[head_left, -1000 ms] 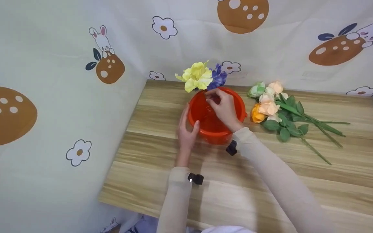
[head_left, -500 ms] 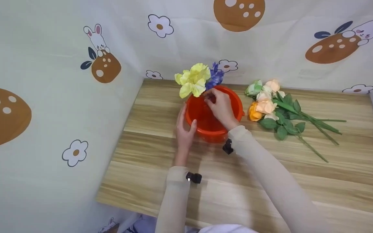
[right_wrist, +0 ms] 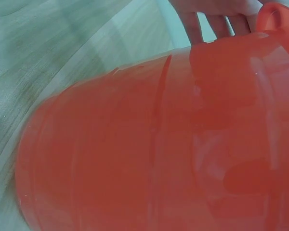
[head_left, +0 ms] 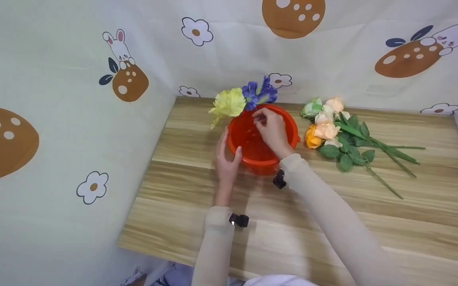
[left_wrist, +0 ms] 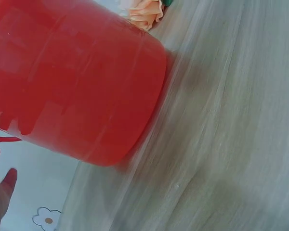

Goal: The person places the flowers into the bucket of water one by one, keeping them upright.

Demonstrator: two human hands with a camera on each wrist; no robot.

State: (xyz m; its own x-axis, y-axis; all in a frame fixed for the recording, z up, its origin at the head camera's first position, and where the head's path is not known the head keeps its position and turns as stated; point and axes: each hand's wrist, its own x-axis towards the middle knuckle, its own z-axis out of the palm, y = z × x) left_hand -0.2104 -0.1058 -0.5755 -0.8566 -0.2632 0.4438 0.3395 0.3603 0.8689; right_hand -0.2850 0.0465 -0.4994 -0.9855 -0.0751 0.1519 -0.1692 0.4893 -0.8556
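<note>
My left hand (head_left: 227, 161) is spread at the red bucket's (head_left: 262, 163) side; whether my right hand (head_left: 272, 129) pinches anything, I can't tell.

On a wood-grain surface (head_left: 181, 194), the left hand (head_left: 226, 161) rests against a round red plastic bucket (head_left: 261, 163), the right hand (head_left: 271, 130) over its opening. Ruffled yellow (head_left: 229, 102) and violet-blue flowers (head_left: 257, 95) show at the far rim; peach, orange and pale-green flowers (head_left: 326, 129) lie rightward.

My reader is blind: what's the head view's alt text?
A right hand is over a red bucket, a left hand at its side, a yellow flower and purple flowers at its far rim. Roses lie to its right on a table.
</note>
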